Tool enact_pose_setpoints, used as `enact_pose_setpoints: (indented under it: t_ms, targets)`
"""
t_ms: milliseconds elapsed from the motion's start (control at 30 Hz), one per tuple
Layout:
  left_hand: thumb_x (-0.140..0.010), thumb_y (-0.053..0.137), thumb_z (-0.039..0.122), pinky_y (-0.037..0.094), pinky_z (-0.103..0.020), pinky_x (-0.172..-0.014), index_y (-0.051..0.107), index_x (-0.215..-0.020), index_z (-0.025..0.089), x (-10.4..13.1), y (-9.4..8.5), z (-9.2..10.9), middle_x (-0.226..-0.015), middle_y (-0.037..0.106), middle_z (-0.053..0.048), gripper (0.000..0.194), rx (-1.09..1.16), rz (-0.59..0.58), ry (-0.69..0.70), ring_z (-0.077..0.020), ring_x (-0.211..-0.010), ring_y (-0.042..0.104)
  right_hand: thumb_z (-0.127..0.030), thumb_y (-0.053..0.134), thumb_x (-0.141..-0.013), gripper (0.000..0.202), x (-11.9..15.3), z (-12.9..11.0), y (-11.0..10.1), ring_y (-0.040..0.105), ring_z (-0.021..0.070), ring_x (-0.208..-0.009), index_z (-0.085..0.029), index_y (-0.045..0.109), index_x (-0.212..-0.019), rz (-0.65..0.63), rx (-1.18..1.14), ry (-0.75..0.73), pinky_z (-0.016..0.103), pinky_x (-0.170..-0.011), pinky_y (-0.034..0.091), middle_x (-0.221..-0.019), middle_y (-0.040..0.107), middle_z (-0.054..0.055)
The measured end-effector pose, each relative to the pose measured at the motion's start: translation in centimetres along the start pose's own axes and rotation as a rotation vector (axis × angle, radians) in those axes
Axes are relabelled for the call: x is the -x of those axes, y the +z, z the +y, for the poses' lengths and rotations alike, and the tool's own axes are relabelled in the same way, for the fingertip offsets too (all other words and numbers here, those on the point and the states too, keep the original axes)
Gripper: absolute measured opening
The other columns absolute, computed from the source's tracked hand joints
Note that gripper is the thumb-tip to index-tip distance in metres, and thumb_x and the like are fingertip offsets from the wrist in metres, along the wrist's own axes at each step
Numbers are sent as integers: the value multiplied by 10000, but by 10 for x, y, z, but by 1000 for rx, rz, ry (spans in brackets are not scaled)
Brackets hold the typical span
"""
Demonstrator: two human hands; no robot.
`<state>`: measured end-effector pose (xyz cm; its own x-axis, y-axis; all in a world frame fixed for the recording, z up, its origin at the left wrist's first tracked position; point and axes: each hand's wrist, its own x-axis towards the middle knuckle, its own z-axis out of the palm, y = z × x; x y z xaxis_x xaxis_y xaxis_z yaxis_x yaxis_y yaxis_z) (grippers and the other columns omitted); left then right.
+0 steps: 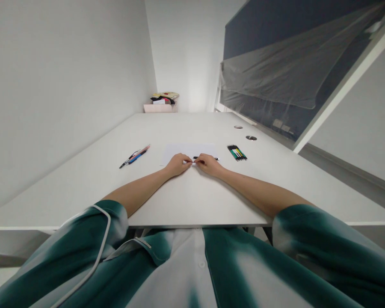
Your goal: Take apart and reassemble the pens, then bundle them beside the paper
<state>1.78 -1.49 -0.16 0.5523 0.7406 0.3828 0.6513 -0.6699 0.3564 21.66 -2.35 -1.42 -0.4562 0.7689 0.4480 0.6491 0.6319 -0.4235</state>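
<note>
Both hands rest close together over the near edge of a white sheet of paper point(173, 149) on the table. The fingertips of my left hand point(179, 164) are pinched, pointing right. My right hand point(208, 164) pinches from the opposite side, its fingertips nearly meeting the left ones. A tiny reddish bit shows between them, too small to name. Just behind my right hand lies a black pen point(217, 158), partly covered by the fingers; I cannot tell whether they touch it.
Several pens point(134, 156) lie in a loose bunch on the left. To the right is a row of black, green, white and yellow pens point(237, 152). Two round cable holes point(251, 138) sit farther back. A pink box point(158, 108) stands at the far end; a dark panel point(269, 68) borders the right.
</note>
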Motion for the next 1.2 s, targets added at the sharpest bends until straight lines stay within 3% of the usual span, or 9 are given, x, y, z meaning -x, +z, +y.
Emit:
enact_pose_setpoints:
  t_ms: [200, 333, 433, 600, 833, 1200]
  targets:
    - [-836, 576, 246, 457, -372, -945, 743, -910, 196, -1, -4, -1, -939, 745, -44, 189, -29, 30, 1, -209, -933, 646, -148, 552, -822, 199, -1, -2, -5, 587, 153, -755, -166, 726, -918, 6, -30, -9, 264, -733, 437, -827, 666, 49]
    - [-838, 565, 252, 453, -379, -949, 741, -909, 197, -2, -6, -5, -943, 743, -47, 197, -49, 46, -28, -218, -946, 635, -249, 500, -880, 242, -4, 9, -11, 608, 172, -830, -168, 721, -940, 181, -75, 101, 292, -779, 460, -910, 701, 68]
    - [-836, 553, 256, 456, -385, -947, 742, -910, 196, -2, -8, -9, -950, 743, -51, 212, -55, 48, -55, -224, -954, 630, -206, 495, -855, 254, -6, 25, -15, 615, 196, -880, -162, 730, -941, 277, -17, 207, 335, -846, 468, -942, 708, 83]
    - [-825, 551, 263, 463, -378, -944, 745, -905, 211, -3, -9, -10, -952, 746, -40, 216, -60, 29, -76, -220, -947, 636, -175, 536, -816, 263, -7, 41, -12, 614, 223, -968, -200, 759, -954, 159, 145, 266, 367, -931, 446, -1023, 717, 80]
    - [-828, 547, 272, 462, -377, -943, 747, -902, 198, -2, -8, -12, -959, 747, -51, 225, -79, 29, -59, -225, -946, 644, -176, 557, -844, 262, -8, 35, -10, 600, 253, -1037, -216, 764, -999, 23, 252, 262, 378, -958, 408, -1077, 724, 77]
    - [-821, 547, 257, 465, -370, -951, 747, -907, 203, -3, -14, -21, -970, 745, -49, 225, -79, 39, -74, -223, -963, 646, -217, 607, -824, 212, -7, 33, -12, 603, 239, -933, -238, 768, -961, 49, 322, 261, 331, -827, 444, -953, 716, 85]
